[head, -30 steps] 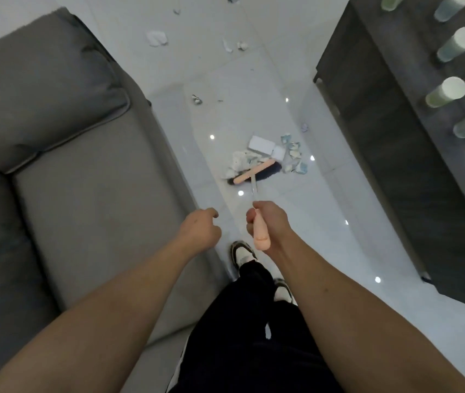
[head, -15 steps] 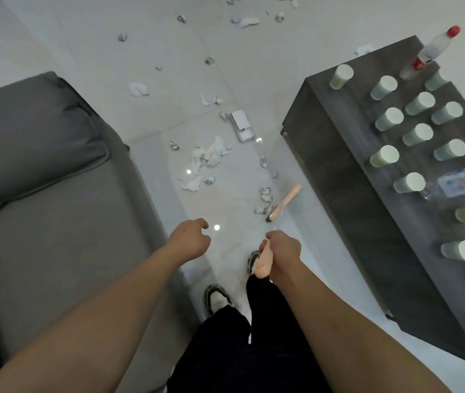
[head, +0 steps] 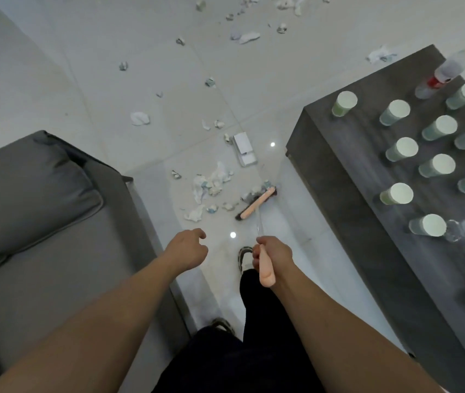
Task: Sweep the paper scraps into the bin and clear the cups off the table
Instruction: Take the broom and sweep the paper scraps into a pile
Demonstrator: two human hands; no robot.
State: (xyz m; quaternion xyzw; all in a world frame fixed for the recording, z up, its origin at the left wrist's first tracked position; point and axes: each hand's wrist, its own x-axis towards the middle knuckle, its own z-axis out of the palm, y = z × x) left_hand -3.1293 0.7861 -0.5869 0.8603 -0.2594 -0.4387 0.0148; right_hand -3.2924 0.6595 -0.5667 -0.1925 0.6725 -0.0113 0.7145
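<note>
Right hand (head: pixel 272 258) gripping pink broom handle (head: pixel 266 272); left hand (head: pixel 187 252) holds nothing, fingers loosely curled; broom head (head: pixel 257 203) down on floor beside table (head: pixel 347 211), touching paper scraps (head: pixel 211 184); more scraps scattered farther out; cups (head: pixel 401 148) upright on table.

Glossy pale tiled floor (head: pixel 254 89) reflecting small ceiling lights. A grey sofa (head: pixel 41 222) stands at left. A dark wood-grain surface (head: pixel 353 222) stands at right.
</note>
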